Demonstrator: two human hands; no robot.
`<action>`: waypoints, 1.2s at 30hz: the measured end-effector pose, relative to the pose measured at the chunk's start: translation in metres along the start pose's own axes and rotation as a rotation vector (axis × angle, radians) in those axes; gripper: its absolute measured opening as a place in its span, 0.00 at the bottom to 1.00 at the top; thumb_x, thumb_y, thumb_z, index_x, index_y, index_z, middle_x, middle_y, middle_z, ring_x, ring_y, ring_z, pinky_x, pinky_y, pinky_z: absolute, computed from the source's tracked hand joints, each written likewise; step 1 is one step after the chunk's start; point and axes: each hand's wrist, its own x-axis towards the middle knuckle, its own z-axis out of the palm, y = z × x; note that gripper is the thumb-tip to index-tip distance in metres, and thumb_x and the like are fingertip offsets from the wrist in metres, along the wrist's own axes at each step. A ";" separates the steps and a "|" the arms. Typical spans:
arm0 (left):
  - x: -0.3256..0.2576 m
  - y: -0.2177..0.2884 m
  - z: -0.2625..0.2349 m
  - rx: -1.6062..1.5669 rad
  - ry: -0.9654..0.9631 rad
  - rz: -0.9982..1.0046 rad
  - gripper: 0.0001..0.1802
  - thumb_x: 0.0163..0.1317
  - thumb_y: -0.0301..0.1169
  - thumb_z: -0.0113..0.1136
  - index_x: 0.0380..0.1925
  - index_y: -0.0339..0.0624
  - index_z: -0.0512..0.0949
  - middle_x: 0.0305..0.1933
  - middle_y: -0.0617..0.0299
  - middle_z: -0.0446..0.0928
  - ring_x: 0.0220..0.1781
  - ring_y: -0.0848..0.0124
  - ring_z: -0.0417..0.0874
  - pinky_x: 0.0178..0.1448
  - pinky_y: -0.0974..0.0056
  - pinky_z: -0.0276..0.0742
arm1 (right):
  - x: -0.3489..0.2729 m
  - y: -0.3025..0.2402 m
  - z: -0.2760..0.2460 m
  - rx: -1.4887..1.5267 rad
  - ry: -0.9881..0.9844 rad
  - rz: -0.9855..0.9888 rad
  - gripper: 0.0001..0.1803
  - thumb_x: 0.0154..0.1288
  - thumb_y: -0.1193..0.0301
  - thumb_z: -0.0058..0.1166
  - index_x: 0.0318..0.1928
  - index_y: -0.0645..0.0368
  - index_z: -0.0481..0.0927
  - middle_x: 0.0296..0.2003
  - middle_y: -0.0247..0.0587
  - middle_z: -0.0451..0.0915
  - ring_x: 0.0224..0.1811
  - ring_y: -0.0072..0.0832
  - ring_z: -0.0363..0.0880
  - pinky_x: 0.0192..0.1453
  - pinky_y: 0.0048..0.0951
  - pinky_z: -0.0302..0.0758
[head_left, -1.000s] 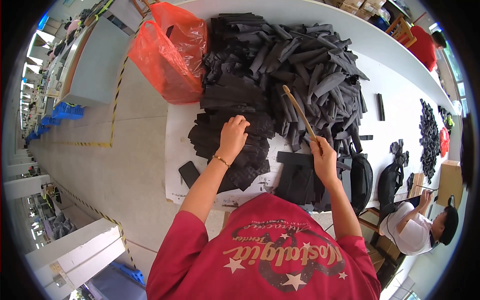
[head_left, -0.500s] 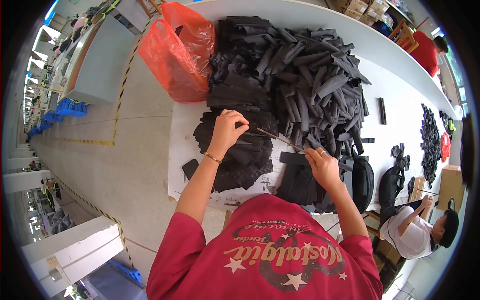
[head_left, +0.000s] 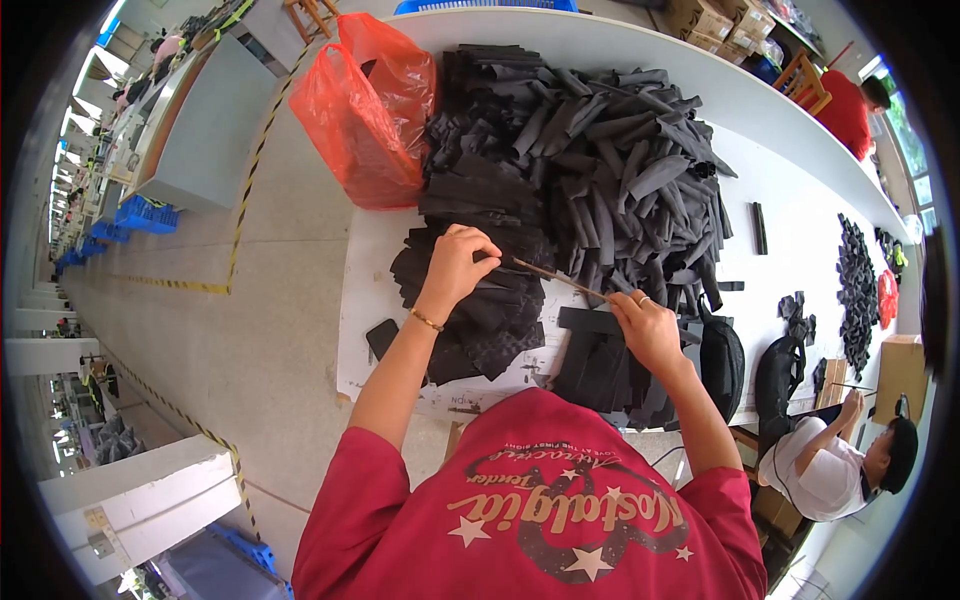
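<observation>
My left hand (head_left: 462,268) is closed in a pinch above the flat black fabric pieces (head_left: 475,320) layered on the white table. A small dark piece seems to be at its fingertips, too hidden to make out. In my right hand (head_left: 648,330) is one end of a thin brown stick (head_left: 562,279), which slants up toward the left hand's fingertips. Beyond it lies a big heap of rolled black fabric strips (head_left: 635,175). Below the right hand are flat black pieces (head_left: 588,352).
A red plastic bag (head_left: 370,125) stands at the table's far left corner. A phone-like dark slab (head_left: 381,338) lies near the left edge. Right of my hand is a black padded pouch (head_left: 722,362). Another person (head_left: 825,455) sits at the right, hands raised.
My head view has shifted slightly, bringing a blue basket into the top edge. Both hands stay nearly in place, with the stick still stretching between them.
</observation>
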 end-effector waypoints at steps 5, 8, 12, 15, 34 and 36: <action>0.000 0.022 0.009 -0.048 -0.030 0.129 0.06 0.42 0.25 0.70 0.23 0.41 0.83 0.30 0.63 0.81 0.42 0.62 0.78 0.50 0.61 0.74 | 0.011 -0.015 0.011 0.047 -0.026 -0.033 0.10 0.64 0.70 0.55 0.46 0.55 0.78 0.27 0.41 0.76 0.28 0.41 0.80 0.30 0.39 0.76; -0.003 0.064 0.028 0.000 -0.001 0.354 0.08 0.43 0.29 0.69 0.25 0.43 0.82 0.38 0.63 0.79 0.52 0.60 0.76 0.58 0.58 0.69 | 0.021 -0.032 0.039 0.392 0.012 -0.004 0.14 0.63 0.74 0.53 0.51 0.57 0.77 0.32 0.48 0.80 0.31 0.42 0.82 0.34 0.38 0.77; -0.021 0.083 0.020 -0.196 0.728 0.076 0.31 0.47 0.36 0.73 0.52 0.45 0.73 0.59 0.53 0.67 0.65 0.54 0.64 0.68 0.53 0.58 | 0.010 -0.046 0.055 0.945 -0.220 0.383 0.15 0.68 0.74 0.50 0.53 0.66 0.75 0.25 0.37 0.76 0.27 0.19 0.73 0.33 0.24 0.70; -0.057 0.029 0.051 -1.637 0.311 -0.477 0.27 0.58 0.35 0.68 0.55 0.40 0.71 0.55 0.54 0.72 0.58 0.57 0.74 0.63 0.49 0.70 | 0.001 -0.065 0.065 1.126 -0.358 0.397 0.14 0.69 0.73 0.49 0.52 0.67 0.76 0.23 0.31 0.74 0.26 0.15 0.69 0.31 0.22 0.68; -0.026 0.013 0.032 -1.534 0.763 -0.709 0.17 0.66 0.43 0.59 0.33 0.38 0.79 0.11 0.71 0.63 0.08 0.81 0.55 0.14 0.73 0.45 | -0.111 -0.086 0.019 0.744 -0.306 0.424 0.08 0.67 0.73 0.54 0.35 0.67 0.79 0.17 0.43 0.74 0.18 0.26 0.73 0.24 0.31 0.70; -0.020 0.014 0.030 -1.609 0.699 -0.652 0.19 0.68 0.46 0.55 0.33 0.39 0.78 0.10 0.73 0.58 0.08 0.81 0.52 0.14 0.72 0.44 | -0.117 -0.079 0.001 0.689 -0.286 0.431 0.08 0.66 0.72 0.54 0.34 0.66 0.78 0.16 0.40 0.73 0.18 0.21 0.70 0.23 0.28 0.68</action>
